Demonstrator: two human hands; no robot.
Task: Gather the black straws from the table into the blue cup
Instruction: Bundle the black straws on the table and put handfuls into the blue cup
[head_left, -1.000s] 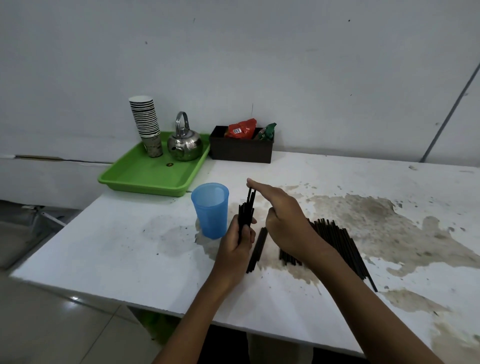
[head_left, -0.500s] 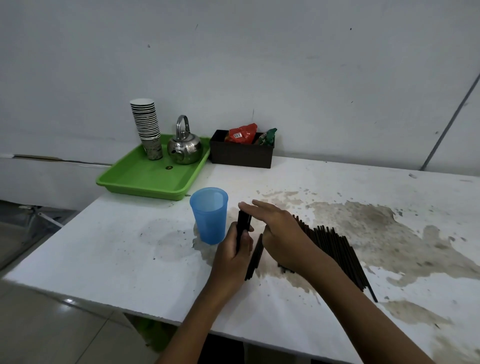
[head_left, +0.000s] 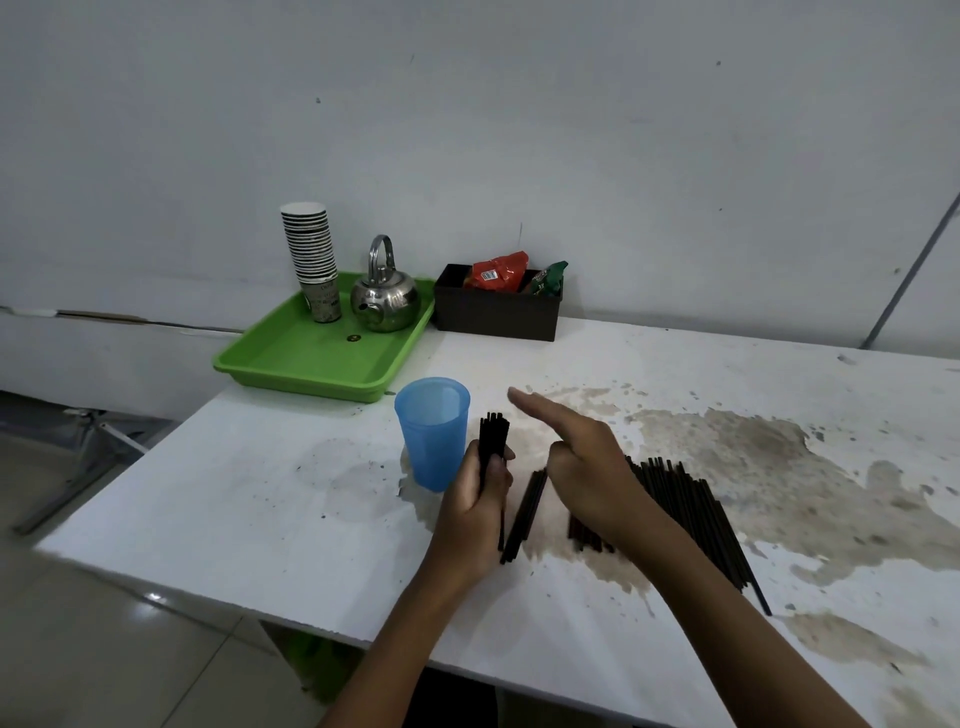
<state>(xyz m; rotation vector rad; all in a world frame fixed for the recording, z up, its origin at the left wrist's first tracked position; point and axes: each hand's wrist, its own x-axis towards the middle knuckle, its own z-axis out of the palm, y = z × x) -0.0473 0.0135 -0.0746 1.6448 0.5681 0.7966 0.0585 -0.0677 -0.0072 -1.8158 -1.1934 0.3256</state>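
The blue cup (head_left: 432, 435) stands upright on the white table (head_left: 260, 509). Just right of it my left hand (head_left: 475, 512) grips a bundle of black straws (head_left: 492, 435) held upright, their tops level with the cup's upper half. My right hand (head_left: 582, 462) hovers to the right of the bundle with the fingers stretched out flat and holds nothing. A few black straws (head_left: 524, 514) lie on the table between my hands. A larger pile of black straws (head_left: 691, 514) lies under and behind my right wrist.
A green tray (head_left: 291, 358) at the back left carries a stack of paper cups (head_left: 311, 260) and a steel kettle (head_left: 385, 299). A dark box (head_left: 496, 312) with snack packets sits against the wall. Brown stains (head_left: 727, 457) cover the table's right half.
My right hand has lifted off the tops of the upright straws and moved slightly right. The straw tops now show above my left hand. The camera has tilted a little.
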